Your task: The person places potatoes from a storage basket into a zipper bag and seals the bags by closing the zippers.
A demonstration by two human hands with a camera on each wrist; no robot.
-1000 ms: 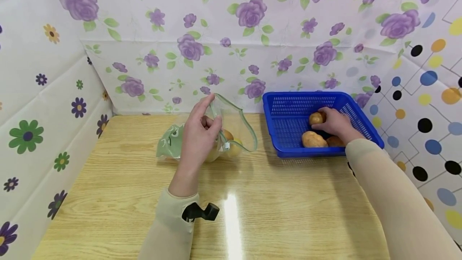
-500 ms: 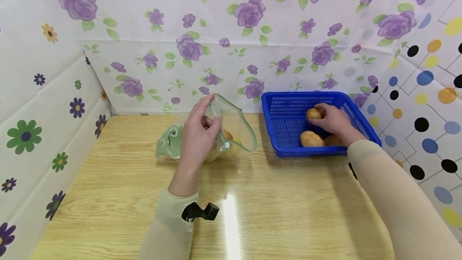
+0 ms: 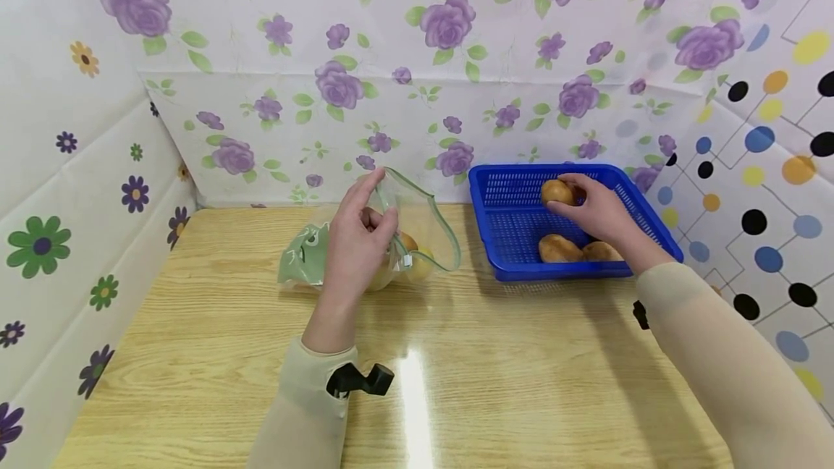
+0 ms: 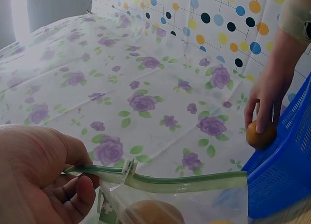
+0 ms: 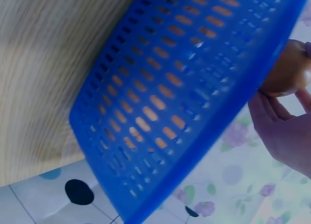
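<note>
My left hand [image 3: 357,241] pinches the green-edged mouth of a clear zip bag [image 3: 426,226], holding it up and open. Inside the bag, brownish and yellow round produce shows through the plastic; the left wrist view has a white slider [image 4: 129,169] on the zip and a brown round item [image 4: 153,213] beneath. My right hand [image 3: 596,208] grips a small round potato [image 3: 558,194] between thumb and fingers, raised over the blue basket [image 3: 491,252]. Two more potatoes lie in the basket: a paler one [image 3: 559,248] and one [image 3: 601,252] partly hidden by the basket's front rim.
The wooden table [image 3: 260,368] carries the bag at centre-left and the basket at back right. Patterned cloth [image 3: 339,85] rises behind the table, with more along both sides. A black wrist mount [image 3: 361,381] sits on the left sleeve.
My right hand has lifted the potato up and a little left from the basket floor. The left hand keeps its hold on the bag, nearly still.
</note>
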